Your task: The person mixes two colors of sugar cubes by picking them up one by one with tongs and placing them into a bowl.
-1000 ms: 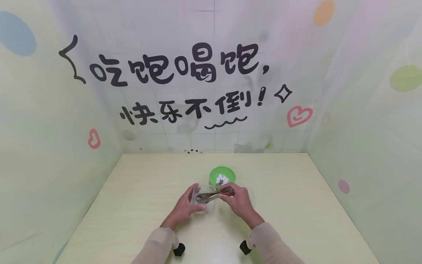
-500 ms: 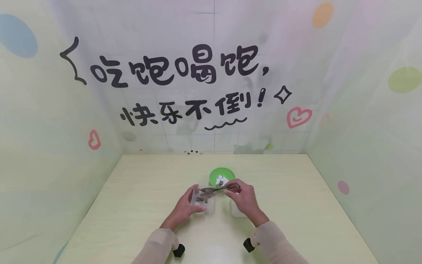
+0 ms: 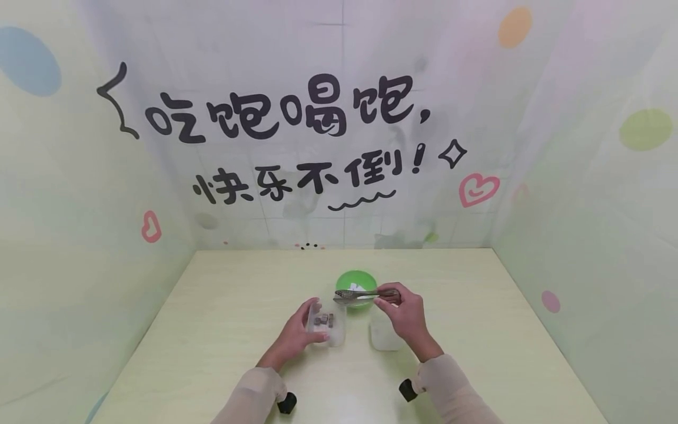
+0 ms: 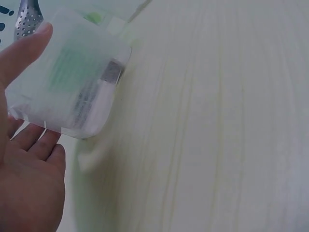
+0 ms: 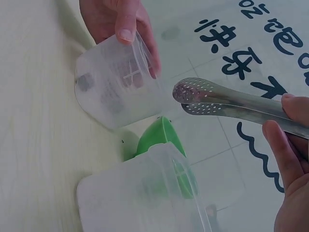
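My left hand point(image 3: 293, 333) grips a translucent plastic container point(image 3: 336, 337), tilted, with several dark cubes point(image 3: 324, 320) inside. The left wrist view shows the thumb and fingers on the container's wall point(image 4: 63, 58). My right hand point(image 3: 409, 315) pinches metal tongs point(image 5: 231, 99) with perforated tips, held level in front of a green bowl point(image 3: 357, 275). Whether anything sits between the tong tips I cannot tell. White cubes point(image 3: 356, 287) lie in the bowl, partly covered by the tongs. A second translucent container point(image 3: 384, 337) stands beneath the right hand.
All of this is on a pale wooden table point(image 3: 233, 294). A printed cloth backdrop point(image 3: 238, 35) with black writing and coloured dots rises behind and on both sides of it.
My right hand has drawn the tongs out of the left container, moving right and up to the bowl. The dark cubes now show plainly. The left hand has stayed almost still.
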Motion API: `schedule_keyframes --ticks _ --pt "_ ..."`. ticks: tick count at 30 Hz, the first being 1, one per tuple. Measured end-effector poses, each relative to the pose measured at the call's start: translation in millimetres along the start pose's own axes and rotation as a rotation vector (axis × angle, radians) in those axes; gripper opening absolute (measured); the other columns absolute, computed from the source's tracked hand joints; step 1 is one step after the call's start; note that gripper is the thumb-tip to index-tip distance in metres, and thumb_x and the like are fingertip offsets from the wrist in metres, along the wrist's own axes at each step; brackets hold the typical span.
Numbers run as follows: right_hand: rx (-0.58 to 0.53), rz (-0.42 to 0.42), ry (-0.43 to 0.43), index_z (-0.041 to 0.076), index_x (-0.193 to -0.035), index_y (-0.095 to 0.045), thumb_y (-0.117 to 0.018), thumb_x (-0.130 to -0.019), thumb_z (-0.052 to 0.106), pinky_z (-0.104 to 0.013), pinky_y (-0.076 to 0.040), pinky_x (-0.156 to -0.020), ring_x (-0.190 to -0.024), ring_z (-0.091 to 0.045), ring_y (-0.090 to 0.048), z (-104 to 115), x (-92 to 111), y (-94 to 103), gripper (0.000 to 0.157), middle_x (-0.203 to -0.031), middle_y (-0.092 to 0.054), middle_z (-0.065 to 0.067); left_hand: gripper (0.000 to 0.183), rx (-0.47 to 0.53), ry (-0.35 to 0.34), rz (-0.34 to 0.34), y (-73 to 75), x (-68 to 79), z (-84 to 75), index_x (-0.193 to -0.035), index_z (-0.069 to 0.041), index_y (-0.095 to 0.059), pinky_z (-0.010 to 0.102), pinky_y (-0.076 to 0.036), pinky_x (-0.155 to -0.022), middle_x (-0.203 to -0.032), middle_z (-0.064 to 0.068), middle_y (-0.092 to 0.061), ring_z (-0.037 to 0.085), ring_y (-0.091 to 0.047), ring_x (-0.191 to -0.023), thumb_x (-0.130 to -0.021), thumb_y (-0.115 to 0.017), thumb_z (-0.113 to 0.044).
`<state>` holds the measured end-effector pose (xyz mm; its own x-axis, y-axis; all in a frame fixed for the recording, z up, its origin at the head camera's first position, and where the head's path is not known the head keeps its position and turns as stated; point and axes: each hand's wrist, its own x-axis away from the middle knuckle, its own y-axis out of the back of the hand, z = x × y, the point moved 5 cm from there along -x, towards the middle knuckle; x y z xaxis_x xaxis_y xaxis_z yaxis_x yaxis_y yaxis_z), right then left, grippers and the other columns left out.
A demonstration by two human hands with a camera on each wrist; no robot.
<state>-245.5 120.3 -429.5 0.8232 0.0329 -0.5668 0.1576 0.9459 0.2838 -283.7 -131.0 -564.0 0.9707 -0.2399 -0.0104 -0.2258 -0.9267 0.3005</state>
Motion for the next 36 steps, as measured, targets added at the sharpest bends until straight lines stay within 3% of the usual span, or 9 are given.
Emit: schedule_keyframes --ticks 10,19,28,36 --pt "0.027 -0.061 -0.020 -0.011 -0.096 -0.065 -0.075 -0.077 -0.010 -0.031 -0.060 -0.070 -0.077 -0.035 -0.071 -8 1 7.4 0.021 -0.089 -0.070 -0.024 0.093 -0.010 -0.018 -0.005 2.8 -5.4 -1.7 -0.146 -0.008 -0.037 0.051 -0.023 -0.114 -0.148 0.021 -0.040 0.042 -0.029 -0.139 -0.068 -0.087 -0.006" --pt "0.063 -0.108 -0.029 -0.011 -0.095 -0.065 -0.075 -0.077 -0.010 -0.040 -0.060 -0.071 -0.075 -0.035 -0.071 -12 2 12.6 0.021 -0.088 -0.070 -0.024 0.093 -0.028 -0.018 0.019 3.3 -6.0 -1.9 -0.148 -0.010 -0.037 0.056 -0.022 -0.114 -0.146 0.018 -0.043 0.043 -0.030 -0.138 -0.070 -0.087 -0.009" --pt "0.034 -0.135 -0.019 -0.012 -0.096 -0.065 -0.075 -0.077 -0.011 -0.014 -0.055 -0.070 -0.075 -0.036 -0.070 -21 4 14.2 0.022 -0.089 -0.070 -0.025 0.090 -0.026 -0.026 0.010 3.0 -1.4 -7.1 -0.147 -0.010 -0.038 0.055 -0.023 -0.114 -0.149 0.019 -0.038 0.042 -0.028 -0.139 -0.071 -0.087 -0.013" --pt "0.006 -0.134 -0.050 -0.013 -0.098 -0.065 -0.075 -0.078 -0.010 -0.014 -0.055 -0.071 -0.077 -0.037 -0.070 -20 6 14.6 0.023 -0.090 -0.070 -0.026 0.091 -0.012 -0.015 0.013 1.9 -2.5 -0.5 -0.149 -0.012 -0.037 0.053 -0.022 -0.115 -0.152 0.016 -0.036 0.039 -0.025 -0.141 -0.072 -0.086 -0.016"
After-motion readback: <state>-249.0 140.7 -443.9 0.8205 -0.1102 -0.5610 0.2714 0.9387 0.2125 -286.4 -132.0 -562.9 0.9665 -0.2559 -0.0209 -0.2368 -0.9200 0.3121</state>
